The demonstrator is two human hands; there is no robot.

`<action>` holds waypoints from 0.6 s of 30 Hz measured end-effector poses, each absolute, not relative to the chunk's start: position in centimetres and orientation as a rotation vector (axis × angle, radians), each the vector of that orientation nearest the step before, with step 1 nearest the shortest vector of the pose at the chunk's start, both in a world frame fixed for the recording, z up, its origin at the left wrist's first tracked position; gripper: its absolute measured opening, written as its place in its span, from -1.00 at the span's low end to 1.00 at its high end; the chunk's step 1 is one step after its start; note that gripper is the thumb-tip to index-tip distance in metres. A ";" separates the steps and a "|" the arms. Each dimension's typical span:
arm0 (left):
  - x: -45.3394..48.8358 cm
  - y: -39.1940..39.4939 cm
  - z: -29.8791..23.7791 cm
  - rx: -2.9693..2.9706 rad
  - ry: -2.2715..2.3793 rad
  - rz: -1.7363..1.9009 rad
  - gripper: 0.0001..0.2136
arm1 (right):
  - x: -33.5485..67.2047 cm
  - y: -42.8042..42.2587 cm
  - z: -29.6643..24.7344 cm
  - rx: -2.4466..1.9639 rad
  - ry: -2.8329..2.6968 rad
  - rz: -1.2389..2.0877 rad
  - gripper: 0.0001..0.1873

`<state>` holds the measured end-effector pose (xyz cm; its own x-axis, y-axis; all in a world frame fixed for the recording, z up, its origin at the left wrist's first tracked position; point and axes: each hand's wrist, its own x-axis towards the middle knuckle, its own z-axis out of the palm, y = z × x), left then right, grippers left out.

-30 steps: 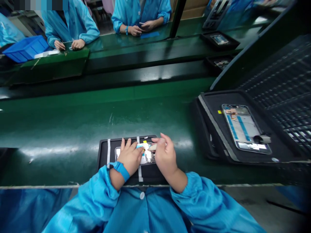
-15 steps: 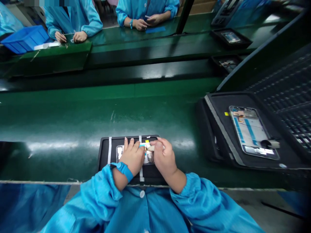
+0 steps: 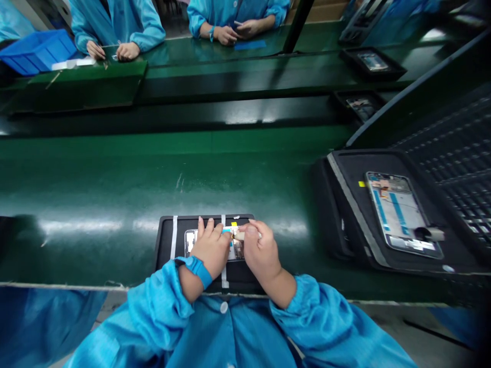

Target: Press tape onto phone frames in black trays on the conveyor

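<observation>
Slightly leftward over the coverless phone (image 3: 238,251), the right hand (image 3: 264,251) has moved since a second ago, its grip pinching a pale tool (image 3: 241,236). Unclenched, the left hand (image 3: 210,249) spreads across the phone, in a black tray (image 3: 245,277) at the near edge of the tabletop (image 3: 276,186).

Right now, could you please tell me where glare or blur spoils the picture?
Head view: pale glare streaks the green bench on both sides of the black tray; head view: bright glints dot the phone in it; head view: the slotted panel at right looks smeared and dim.
</observation>
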<state>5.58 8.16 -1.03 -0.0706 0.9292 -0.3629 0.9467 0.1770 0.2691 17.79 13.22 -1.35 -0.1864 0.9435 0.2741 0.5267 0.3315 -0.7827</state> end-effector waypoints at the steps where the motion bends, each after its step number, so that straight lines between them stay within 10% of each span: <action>1: 5.6 8.2 -1.0 1.749 2.001 -0.066 -0.55 | 17.7 13.3 -1.0 -1.284 -1.870 0.655 -0.71; 11: 5.3 8.6 -0.4 1.500 1.870 -0.005 -0.55 | 15.6 14.2 0.1 -0.887 -2.295 0.351 -0.61; 18: 4.7 9.3 0.0 1.270 1.919 0.072 -0.62 | 17.0 14.4 -0.9 -1.486 -1.594 1.009 -0.57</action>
